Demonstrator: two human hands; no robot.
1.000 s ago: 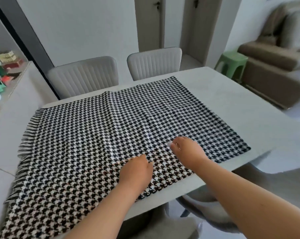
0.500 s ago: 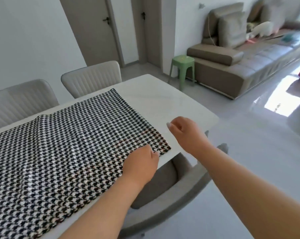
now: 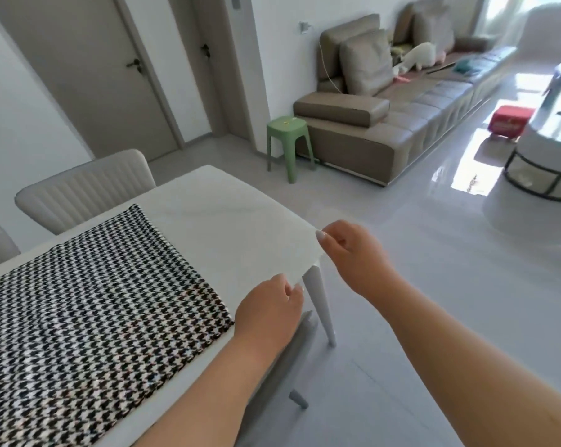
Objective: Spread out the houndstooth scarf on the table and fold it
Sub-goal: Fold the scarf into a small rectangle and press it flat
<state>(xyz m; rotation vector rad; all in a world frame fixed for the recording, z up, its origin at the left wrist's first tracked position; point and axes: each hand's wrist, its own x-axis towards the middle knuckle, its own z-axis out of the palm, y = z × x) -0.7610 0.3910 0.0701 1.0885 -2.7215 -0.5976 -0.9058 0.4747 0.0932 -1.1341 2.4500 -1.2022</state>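
While the scarf (image 3: 89,304) lies flat on the table (image 3: 227,221), its straight end stopping short of the table's right corner, neither hand has hold of it; the left hand (image 3: 266,314) sits at the near table edge, just beside the scarf's near right corner, fingers loosely curled and empty, though whether the palm touches the cloth I cannot tell; the right hand (image 3: 353,253) hangs past the table corner, thumb and forefinger nearly pinched on nothing, well apart from the scarf. The cloth looks spread and smooth on this side, its other end out of view; so the step in hand is likely the fold. To do it well, both hands should go back to the scarf's right end, one to each corner, pinch only the top layer, lift low and carry it across, matching edges before pressing the crease; a one-handed pull would likely skew the weave or drag the cloth off the table's near edge.
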